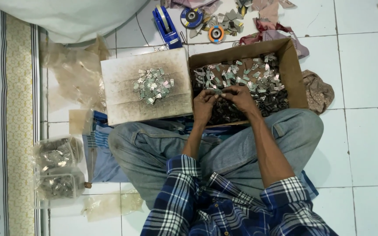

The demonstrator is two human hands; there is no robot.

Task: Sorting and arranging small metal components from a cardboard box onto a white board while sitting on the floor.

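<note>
My left hand (204, 104) and right hand (240, 97) pinch one small metal clip (218, 92) over the box (290, 70); a loose grip could drop it among the others.

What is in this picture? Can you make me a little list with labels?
Left hand: left hand pinching a small grey metal piece
Right hand: right hand pinching the same piece
Under the hands: brown cardboard box full of small metal pieces
Beside it: white dusty board with a small pile of metal pieces
Floor: white tiles, blue tape dispenser
</note>
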